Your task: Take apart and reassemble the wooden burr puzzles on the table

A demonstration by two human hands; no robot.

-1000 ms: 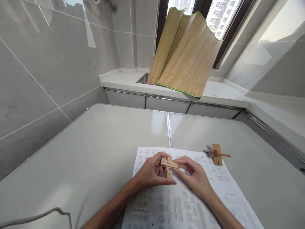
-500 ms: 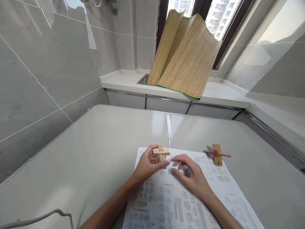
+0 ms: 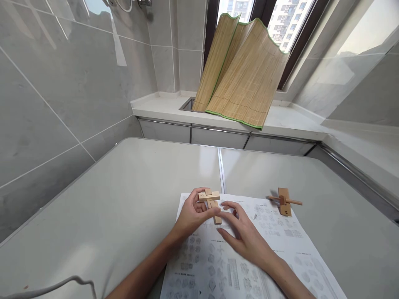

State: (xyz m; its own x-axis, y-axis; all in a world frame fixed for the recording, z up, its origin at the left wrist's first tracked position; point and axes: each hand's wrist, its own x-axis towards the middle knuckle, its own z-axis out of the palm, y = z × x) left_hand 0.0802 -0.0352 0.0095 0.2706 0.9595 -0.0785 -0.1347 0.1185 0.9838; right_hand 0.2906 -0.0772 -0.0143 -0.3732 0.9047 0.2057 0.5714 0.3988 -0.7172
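My left hand (image 3: 193, 214) is closed around a small interlocked wooden puzzle (image 3: 211, 201), holding it just above the printed instruction sheet (image 3: 246, 253). My right hand (image 3: 245, 234) hovers right beside it with fingers spread and apart, fingertips close to the puzzle's lower piece, holding nothing. A second wooden piece with a dowel through it (image 3: 284, 202) lies on the sheet's far right corner, apart from both hands.
A grey table (image 3: 124, 195) with a seam down the middle carries the sheet. A white cord (image 3: 56, 284) lies at its near left edge. A rolled bamboo mat (image 3: 240, 70) leans on the white counter behind. Tiled walls stand to the left and right.
My right hand let go of the wooden puzzle and opened. My left hand carried the puzzle up and slightly left, away from me.
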